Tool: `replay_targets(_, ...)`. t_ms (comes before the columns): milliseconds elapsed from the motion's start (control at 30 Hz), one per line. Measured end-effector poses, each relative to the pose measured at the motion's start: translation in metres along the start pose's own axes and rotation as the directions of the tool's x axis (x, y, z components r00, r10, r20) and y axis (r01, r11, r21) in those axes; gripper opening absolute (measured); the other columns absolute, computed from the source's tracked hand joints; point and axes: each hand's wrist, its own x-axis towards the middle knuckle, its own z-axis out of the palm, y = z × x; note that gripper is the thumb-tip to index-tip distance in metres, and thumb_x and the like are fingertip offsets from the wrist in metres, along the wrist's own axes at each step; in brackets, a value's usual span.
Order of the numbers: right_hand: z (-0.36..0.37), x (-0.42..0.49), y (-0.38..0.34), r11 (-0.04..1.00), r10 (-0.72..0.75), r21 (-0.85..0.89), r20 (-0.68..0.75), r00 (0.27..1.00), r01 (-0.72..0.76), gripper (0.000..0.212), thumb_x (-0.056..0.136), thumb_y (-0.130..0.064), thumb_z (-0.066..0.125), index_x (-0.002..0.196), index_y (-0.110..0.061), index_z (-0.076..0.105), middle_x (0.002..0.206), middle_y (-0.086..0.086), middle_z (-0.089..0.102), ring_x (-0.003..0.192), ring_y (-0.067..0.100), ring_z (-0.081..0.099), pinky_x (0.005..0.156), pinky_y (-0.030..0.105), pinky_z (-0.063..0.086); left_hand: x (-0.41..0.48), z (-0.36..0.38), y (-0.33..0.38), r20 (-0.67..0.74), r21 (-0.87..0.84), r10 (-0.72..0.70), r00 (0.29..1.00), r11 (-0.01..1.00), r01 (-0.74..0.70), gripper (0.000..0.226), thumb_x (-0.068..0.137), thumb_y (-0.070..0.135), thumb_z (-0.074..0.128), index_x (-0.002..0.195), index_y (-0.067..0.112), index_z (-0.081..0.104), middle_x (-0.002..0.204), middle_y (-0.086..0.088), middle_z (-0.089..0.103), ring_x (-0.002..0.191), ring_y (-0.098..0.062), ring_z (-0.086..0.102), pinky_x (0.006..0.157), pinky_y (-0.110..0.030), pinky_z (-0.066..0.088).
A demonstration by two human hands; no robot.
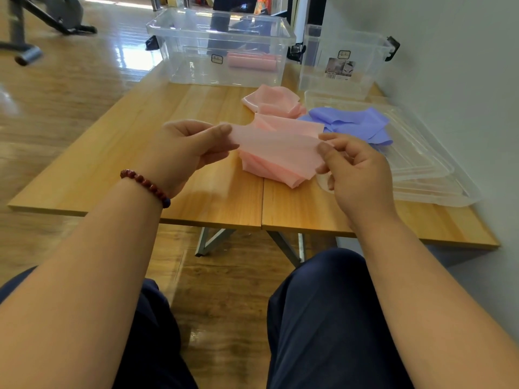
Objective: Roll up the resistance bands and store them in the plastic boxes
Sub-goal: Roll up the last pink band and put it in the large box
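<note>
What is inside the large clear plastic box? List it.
One rolled pink resistance band lies on the floor of the large clear plastic box, toward its right end. No other band shows through the clear walls; reflections blur the left part.

At the far edge of the worktop point(112, 164), the wide box point(182, 68) stands left of the small box point(362, 51). A rolled band point(251, 61) lies in the wide box. Before that box lies a crumpled band point(271, 101). To its right, a spread band point(356, 124) rests on the lids point(427, 169). Nearest, a heaped band point(276, 148) stretches between the left grip point(182, 150) and the right grip point(356, 175).
</note>
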Motion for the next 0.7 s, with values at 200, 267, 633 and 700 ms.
replay_targets(200, 0.007, -0.001, -0.005, 0.993, 0.093, 0.073, 0.001, 0.996, -0.093, 0.010, 0.099, -0.026, 0.057, 0.099, -0.022, 0.066, 0.076, -0.008, 0.070, 0.059, 0.001, 0.057, 0.059, 0.018, 0.046, 0.001, 0.006, -0.005, -0.141, 0.225, 0.090, 0.986, 0.973, -0.056, 0.009, 0.093, 0.031, 0.062, 0.085, 0.030, 0.067, 0.086, 0.013, 0.064, 0.076, 0.002, 0.056, 0.068, -0.016, 0.046)
replay_targets(267, 0.008, 0.000, -0.004, 0.989, 0.110, 0.096, 0.013, 0.994, -0.111, 0.016, 0.099, -0.026, 0.057, 0.112, -0.020, 0.064, 0.075, -0.012, 0.070, 0.060, -0.003, 0.056, 0.061, 0.017, 0.047, 0.001, 0.005, -0.005, -0.156, 0.208, 0.095, 0.983, 0.976, -0.061, 0.010, 0.092, 0.031, 0.062, 0.083, 0.032, 0.067, 0.092, 0.016, 0.065, 0.088, 0.001, 0.058, 0.075, -0.018, 0.047)
replay_targets(633, 0.010, -0.001, -0.009, 0.996, 0.052, 0.071, 0.027, 0.998, -0.053, 0.013, 0.098, -0.018, 0.058, 0.099, -0.029, 0.066, 0.074, -0.015, 0.064, 0.059, -0.004, 0.054, 0.059, 0.010, 0.045, 0.002, 0.006, -0.005, -0.180, 0.125, 0.088, 0.980, 0.990, -0.066, 0.011, 0.090, 0.018, 0.067, 0.090, 0.029, 0.067, 0.100, 0.000, 0.069, 0.099, -0.015, 0.066, 0.085, -0.030, 0.057)
replay_targets(700, 0.008, -0.002, -0.008, 0.997, 0.058, 0.045, 0.040, 0.998, -0.060, 0.012, 0.095, -0.020, 0.063, 0.104, -0.027, 0.067, 0.083, -0.013, 0.065, 0.061, -0.006, 0.056, 0.062, 0.008, 0.047, 0.002, 0.005, -0.005, -0.160, 0.133, 0.096, 0.982, 0.988, -0.075, 0.010, 0.089, 0.018, 0.068, 0.087, 0.028, 0.070, 0.096, 0.005, 0.070, 0.098, -0.012, 0.066, 0.084, -0.027, 0.057)
